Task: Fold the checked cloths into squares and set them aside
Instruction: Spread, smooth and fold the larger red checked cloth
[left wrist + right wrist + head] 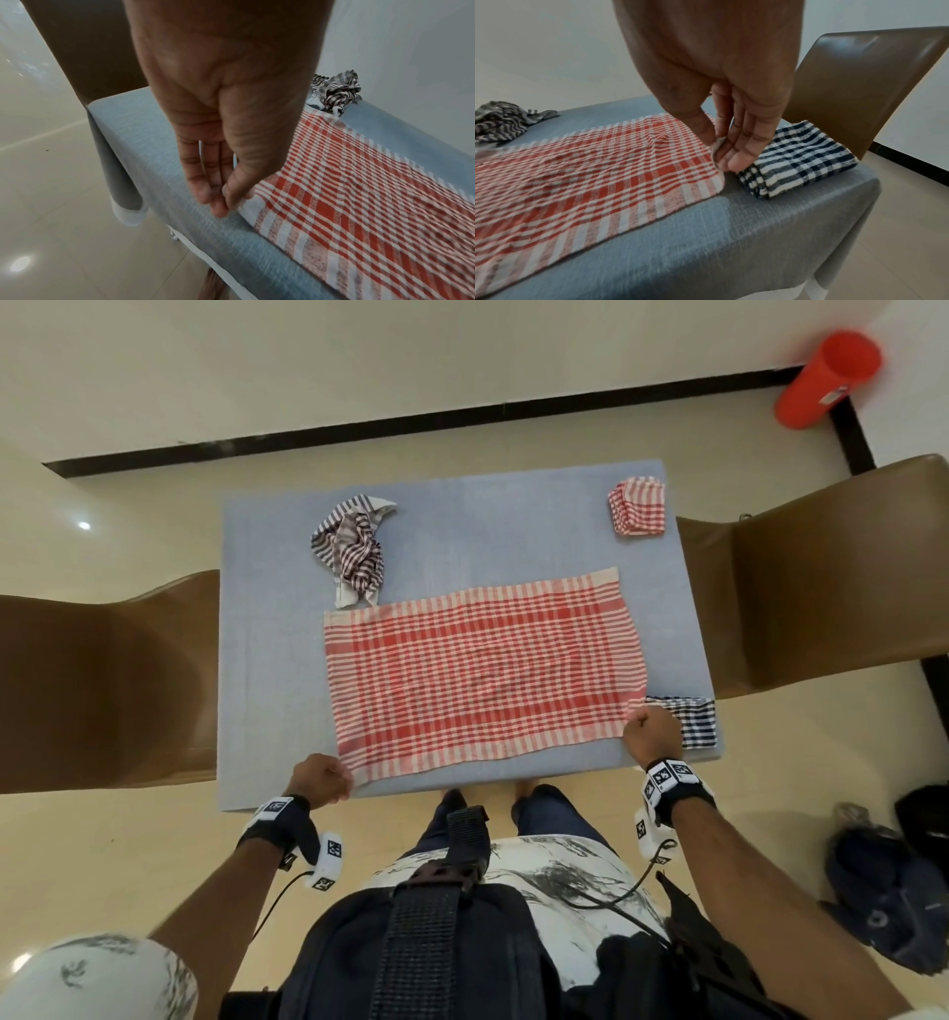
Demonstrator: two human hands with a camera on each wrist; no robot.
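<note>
Red-and-white checked cloth (482,670) lies spread flat on the counter (267,660), directly ahead of the person. Its long axis runs left to right, slightly skewed, with the left end nearer the body than the right. Each near corner is held: the left hand (319,780) pinches the near left corner between thumb and fingertips (218,209), and the right hand (651,730) pinches the near right corner in the same way, with the edge bunched slightly against its fingers (734,160). Neither hand is nearer in any useful sense; each sits at its own corner, so the cloth is spanned end to end. Judged from this, the next fold would carry the near edge away from the body toward the far edge.

Just beside the right hand, a folded blue-and-white cloth (690,721) sits at the near right corner of the counter, close to or touching the red cloth's end; the wrist view does not settle which. A folded red checked square (637,506) rests at the far right corner. A crumpled dark striped cloth (352,546) lies at the far left, its lower tip meeting the red cloth's far left corner.

Hidden or unclear: in the head view the right hand covers the pinched corner and part of the blue cloth. Both wrist views are blurred toward the lower edge. Brown chairs (821,588) stand either side.
</note>
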